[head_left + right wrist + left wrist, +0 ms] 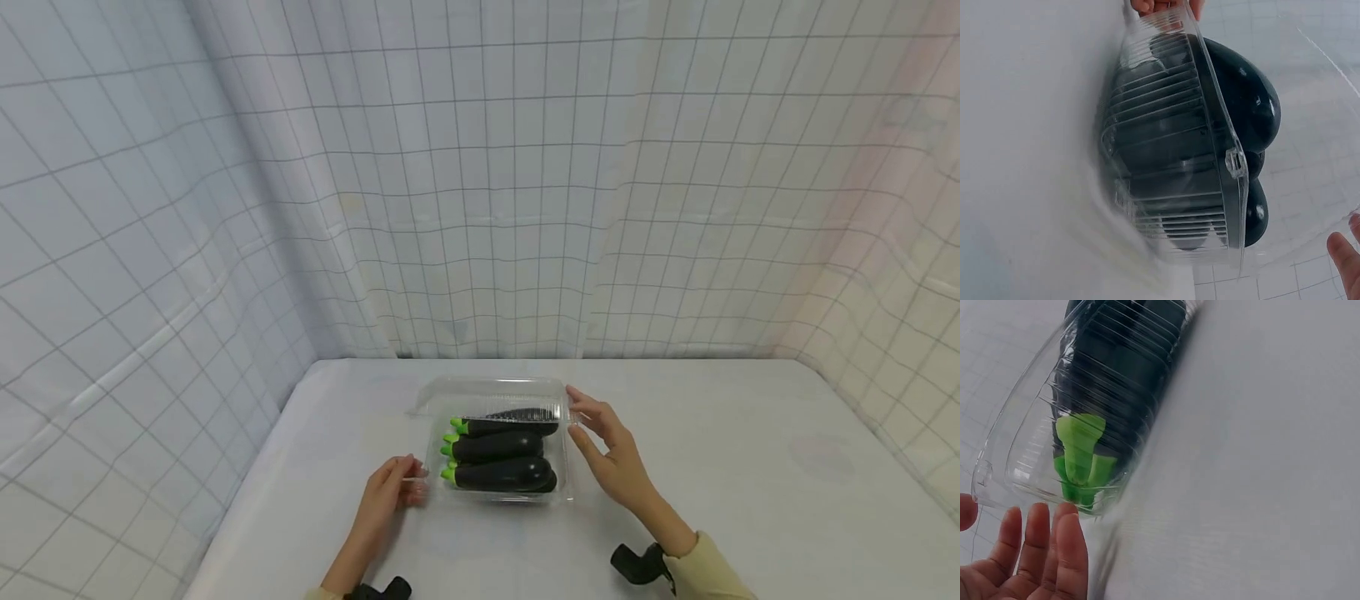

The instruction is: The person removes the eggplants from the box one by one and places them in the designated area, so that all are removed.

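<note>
Firstly, head view. We record one clear plastic clamshell box (495,442) on the white table (750,467), midway between the left and right edges and nearer the front edge than the back. Contents: three dark aubergines (498,454) with bright green stems, lying side by side, stems toward the left edge. The box lid (491,393) stands raised on the side facing the back edge. Our left hand (392,487) sits at the box's left rim, fingers curled and pinching the rim's edge. Our right hand (609,450) is at the box's right side, fingers loosely extended, fingertips at the lid's right corner; whether they touch it we cannot tell. A checked white curtain (480,183) encloses the table on three sides.

Next, left wrist view. We note the ribbed box wall (1091,406) close to the lens, green stems (1079,456) pressed against its inside. The left hand's fingers (1054,550) lie side by side just under the box rim, thumb tip at the frame's left edge.

Lastly, right wrist view. We list the box's opposite ribbed wall (1172,156) with the rounded dark aubergine ends (1241,100) behind it. One right fingertip (1344,256) shows at the lower right, apart from the wall. Left-hand fingertips (1160,6) show at the far rim.
</note>
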Motion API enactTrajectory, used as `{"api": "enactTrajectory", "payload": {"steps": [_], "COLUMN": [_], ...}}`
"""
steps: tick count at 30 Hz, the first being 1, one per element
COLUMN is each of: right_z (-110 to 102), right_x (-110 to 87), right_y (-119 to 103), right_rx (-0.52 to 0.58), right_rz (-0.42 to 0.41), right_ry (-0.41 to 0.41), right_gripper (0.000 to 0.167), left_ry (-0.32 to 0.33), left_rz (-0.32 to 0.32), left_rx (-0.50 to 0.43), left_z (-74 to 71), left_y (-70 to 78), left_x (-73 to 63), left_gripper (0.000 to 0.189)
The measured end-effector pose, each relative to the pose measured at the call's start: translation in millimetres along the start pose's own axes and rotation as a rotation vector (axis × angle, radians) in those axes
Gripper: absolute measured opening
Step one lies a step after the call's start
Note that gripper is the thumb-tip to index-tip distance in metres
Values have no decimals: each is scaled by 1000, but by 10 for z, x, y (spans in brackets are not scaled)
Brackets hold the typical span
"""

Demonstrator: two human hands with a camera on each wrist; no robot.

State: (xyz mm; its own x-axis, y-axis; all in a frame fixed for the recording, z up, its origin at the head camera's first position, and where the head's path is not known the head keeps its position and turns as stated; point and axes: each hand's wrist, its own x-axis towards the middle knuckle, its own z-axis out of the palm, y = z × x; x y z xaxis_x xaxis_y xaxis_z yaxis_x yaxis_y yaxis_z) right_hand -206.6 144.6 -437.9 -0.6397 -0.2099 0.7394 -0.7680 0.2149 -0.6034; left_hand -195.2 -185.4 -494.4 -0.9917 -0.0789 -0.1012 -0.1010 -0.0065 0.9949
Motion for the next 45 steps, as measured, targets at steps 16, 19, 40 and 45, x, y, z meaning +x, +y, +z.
{"api": "enactTrajectory", "payload": {"steps": [16,19,40,45], "right_z": [132,120,295,334], "right_x": [237,239,126,52], "right_y": [346,463,833,854], "right_rx": [-48,-54,-3,-6], "right_rz": [290,397,469,447], "right_ry": [19,-27,-110,-90], "right_gripper": [46,46,60,60], "left_ry": [-90,-128,-367,-357], "left_rz": [74,89,273,254], "left_rx": [211,226,-35,-15], "left_z": [44,40,25,46], "left_y": [45,67,7,9], "left_x": [158,245,639,554], "left_gripper": [42,44,73,74]}}
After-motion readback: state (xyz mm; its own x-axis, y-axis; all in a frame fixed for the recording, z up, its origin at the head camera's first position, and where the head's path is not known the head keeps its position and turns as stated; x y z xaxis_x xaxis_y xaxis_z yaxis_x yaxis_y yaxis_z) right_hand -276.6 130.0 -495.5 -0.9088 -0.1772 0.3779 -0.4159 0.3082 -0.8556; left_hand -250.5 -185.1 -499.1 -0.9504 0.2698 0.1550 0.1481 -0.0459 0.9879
